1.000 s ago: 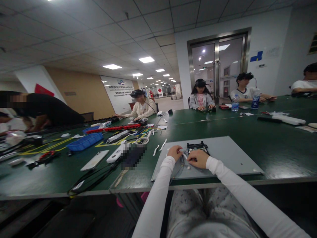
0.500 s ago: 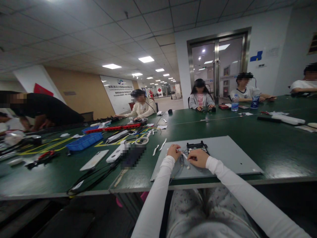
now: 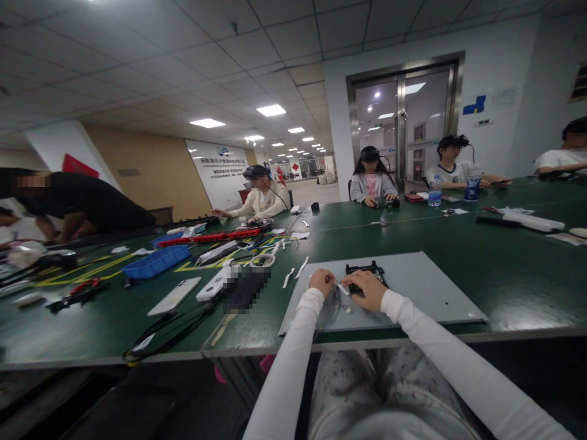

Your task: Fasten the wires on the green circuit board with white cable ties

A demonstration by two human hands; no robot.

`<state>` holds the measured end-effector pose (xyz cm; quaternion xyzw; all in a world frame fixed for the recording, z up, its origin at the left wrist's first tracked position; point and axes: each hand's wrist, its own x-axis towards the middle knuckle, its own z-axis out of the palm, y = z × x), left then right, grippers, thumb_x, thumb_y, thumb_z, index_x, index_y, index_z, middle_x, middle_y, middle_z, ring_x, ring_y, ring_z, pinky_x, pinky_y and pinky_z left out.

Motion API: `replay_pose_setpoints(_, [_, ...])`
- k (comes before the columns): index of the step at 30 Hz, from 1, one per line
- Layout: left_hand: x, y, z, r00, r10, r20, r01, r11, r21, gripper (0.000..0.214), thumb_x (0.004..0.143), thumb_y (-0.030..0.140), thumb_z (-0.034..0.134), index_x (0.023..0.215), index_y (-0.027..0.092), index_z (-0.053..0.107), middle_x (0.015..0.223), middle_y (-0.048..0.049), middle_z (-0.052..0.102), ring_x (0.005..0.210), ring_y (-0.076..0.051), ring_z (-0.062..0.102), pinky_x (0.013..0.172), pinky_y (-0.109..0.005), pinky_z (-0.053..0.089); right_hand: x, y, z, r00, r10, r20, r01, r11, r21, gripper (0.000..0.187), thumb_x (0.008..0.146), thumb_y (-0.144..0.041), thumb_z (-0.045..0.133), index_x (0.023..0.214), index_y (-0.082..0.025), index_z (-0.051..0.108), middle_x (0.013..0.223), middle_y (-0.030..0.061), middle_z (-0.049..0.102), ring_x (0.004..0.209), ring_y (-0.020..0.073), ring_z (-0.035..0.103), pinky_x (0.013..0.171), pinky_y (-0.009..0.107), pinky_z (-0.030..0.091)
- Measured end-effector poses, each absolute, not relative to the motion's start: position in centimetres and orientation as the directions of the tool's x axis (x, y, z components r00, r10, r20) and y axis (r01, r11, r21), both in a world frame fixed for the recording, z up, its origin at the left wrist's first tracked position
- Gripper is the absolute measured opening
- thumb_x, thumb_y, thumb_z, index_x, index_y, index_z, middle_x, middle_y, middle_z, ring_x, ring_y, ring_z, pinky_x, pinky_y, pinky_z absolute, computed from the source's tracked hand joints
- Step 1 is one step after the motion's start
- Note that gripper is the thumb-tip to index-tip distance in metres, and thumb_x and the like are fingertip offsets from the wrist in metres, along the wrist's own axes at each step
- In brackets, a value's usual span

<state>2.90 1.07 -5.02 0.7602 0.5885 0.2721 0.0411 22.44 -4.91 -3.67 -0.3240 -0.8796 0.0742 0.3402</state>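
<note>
Head-worn view, forward (and downward)

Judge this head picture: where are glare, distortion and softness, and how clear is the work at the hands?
Head view: the ceiling lights glare white, and pale sheen lies on the green table; head view: wide-angle stretch seems to lengthen the white sleeves; head view: the wires by the left hand and right hand look soft, too small to trace.

Right of the right hand point(image 3: 368, 291), open room across the grey panel point(image 3: 426, 294) and onto the desk point(image 3: 518, 260) beyond; ahead, the black frame point(image 3: 378, 271) blocks a low pass; between it and the left hand point(image 3: 322, 282), a narrow gap; nearer, thin cables point(image 3: 338, 305) clutter; leftward, white strips point(image 3: 301, 267) and a white phone point(image 3: 175, 297) obstruct.
</note>
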Motion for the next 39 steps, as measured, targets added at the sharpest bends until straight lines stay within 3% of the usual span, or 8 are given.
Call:
replay_pose_setpoints(12, [3.08, 0.91, -4.88, 0.150, 0.932, 0.331, 0.912, -0.260, 0.318, 0.011, 0.066, 0.015, 0.054, 0.074, 0.014, 0.062, 0.080, -0.0027, 0.055, 0.066, -0.008, 0.050, 0.066, -0.019, 0.040, 22.09, -5.12, -3.84, -0.659, 0.613, 0.436, 0.557, 0.787, -0.265, 0.044, 0.062, -0.022, 0.052, 0.106, -0.020, 0.046, 0.109, 0.0052, 0.052, 0.104, 0.0204, 0.040, 0.090, 0.037, 0.020])
replay_pose_setpoints(39, [3.39, 0.21, -4.09, 0.145, 0.938, 0.315, 0.920, -0.245, 0.305, 0.011, 0.067, 0.017, 0.055, 0.074, 0.014, 0.063, 0.079, -0.0030, 0.056, 0.067, -0.009, 0.051, 0.067, -0.019, 0.041, 22.16, -5.13, -3.70, -0.597, 0.590, 0.543, 0.475, 0.806, -0.354, 0.020, 0.061, -0.010, 0.048, 0.078, -0.019, 0.054, 0.072, -0.0008, 0.061, 0.084, 0.0158, 0.049, 0.079, 0.030, 0.027])
